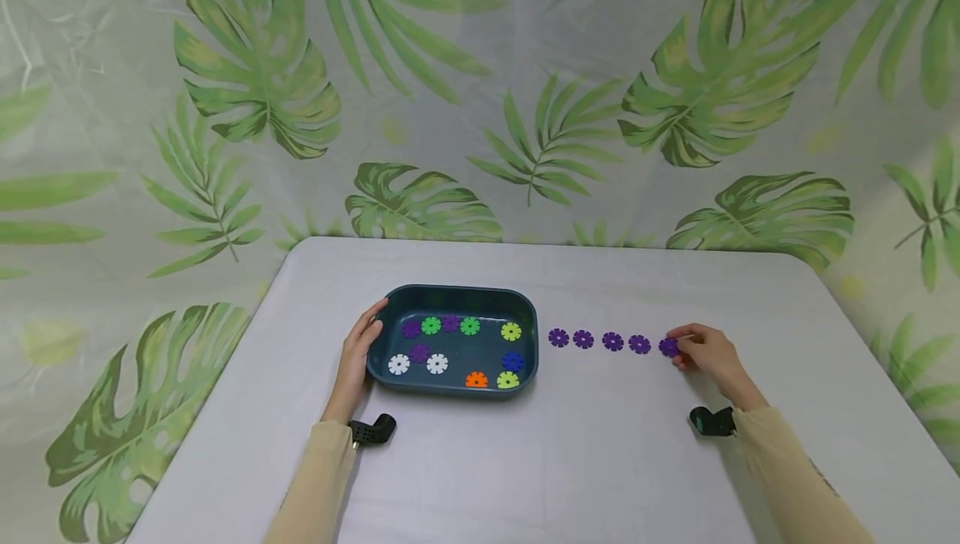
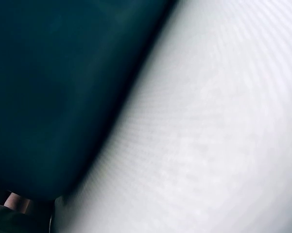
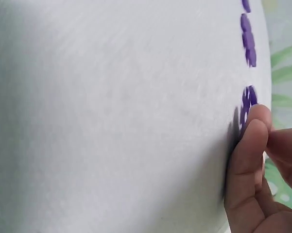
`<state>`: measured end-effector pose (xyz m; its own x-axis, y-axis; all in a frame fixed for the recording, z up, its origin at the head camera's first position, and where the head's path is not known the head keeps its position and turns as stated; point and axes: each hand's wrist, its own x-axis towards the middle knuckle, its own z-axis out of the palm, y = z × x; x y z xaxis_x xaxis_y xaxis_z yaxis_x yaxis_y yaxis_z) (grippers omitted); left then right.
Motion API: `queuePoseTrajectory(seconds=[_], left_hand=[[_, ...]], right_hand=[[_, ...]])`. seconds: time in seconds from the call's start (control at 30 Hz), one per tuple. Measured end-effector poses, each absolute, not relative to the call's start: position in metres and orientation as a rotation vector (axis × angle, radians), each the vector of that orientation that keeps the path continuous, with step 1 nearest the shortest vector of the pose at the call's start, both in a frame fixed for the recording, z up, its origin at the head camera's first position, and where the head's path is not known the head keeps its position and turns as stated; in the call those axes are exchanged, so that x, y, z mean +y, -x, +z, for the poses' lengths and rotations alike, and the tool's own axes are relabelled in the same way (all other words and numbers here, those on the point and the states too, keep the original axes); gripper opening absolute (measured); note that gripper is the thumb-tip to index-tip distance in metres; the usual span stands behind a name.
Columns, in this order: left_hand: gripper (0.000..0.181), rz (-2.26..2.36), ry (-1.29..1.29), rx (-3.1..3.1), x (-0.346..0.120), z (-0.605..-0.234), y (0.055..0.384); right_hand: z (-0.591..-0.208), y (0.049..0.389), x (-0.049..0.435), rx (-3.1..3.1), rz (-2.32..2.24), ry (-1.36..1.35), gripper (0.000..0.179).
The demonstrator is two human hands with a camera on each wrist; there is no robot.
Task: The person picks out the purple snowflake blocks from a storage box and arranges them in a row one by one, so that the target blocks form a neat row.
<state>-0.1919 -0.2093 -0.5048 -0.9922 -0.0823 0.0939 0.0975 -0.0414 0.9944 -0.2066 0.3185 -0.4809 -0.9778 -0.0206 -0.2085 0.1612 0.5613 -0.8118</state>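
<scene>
On the left of the table, a dark teal tray (image 1: pixel 457 394) holds toothed plastic discs in purple, green, yellow, white, blue and orange. My left hand (image 1: pixel 358 356) grips the tray's left side, thumb at the rim; its outer wall (image 2: pixel 73 87) fills much of the left wrist view. Right of the tray runs a row of purple discs, with one disc (image 1: pixel 558 337) nearest the tray. At the row's far right end my right hand (image 1: pixel 708 354) pinches a purple disc (image 3: pixel 248 99) between thumb and fingers, close to the tabletop. Its fingertips partly hide that disc.
A white cloth covers the table (image 1: pixel 570 469). Behind it hangs a leaf-patterned curtain (image 1: pixel 555 44). Each wrist wears a small black camera, one at the left wrist (image 1: pixel 372 430) and one at the right wrist (image 1: pixel 711 421).
</scene>
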Motion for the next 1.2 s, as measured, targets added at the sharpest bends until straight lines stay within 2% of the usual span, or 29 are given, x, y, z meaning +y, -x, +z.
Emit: queuePoseTrajectory(seconds=[0.2,0.47,0.87,1.2], left_hand=[[0.04,-2.178,0.014,-2.084,-0.209,-0.505,0.191],[0.04,-2.147,0.015,-2.105,-0.21,-0.505,0.191],[0.041,-2.191,0.021,-2.082,-0.211,-0.504,0.19],[0.041,-2.156,0.005,-2.111,-0.211,-0.505,0.191]], right_hand=[[-0.474,0.206,0.311,2.708,-1.281,-0.121,0.029],[-0.451,0.213,0.268,2.551,-1.53,0.042,0.033],[-0.417,0.233,0.151,2.149,-1.679,0.423,0.034],[-0.418,0.245,0.05,1.918,-1.517,0.573,0.03]])
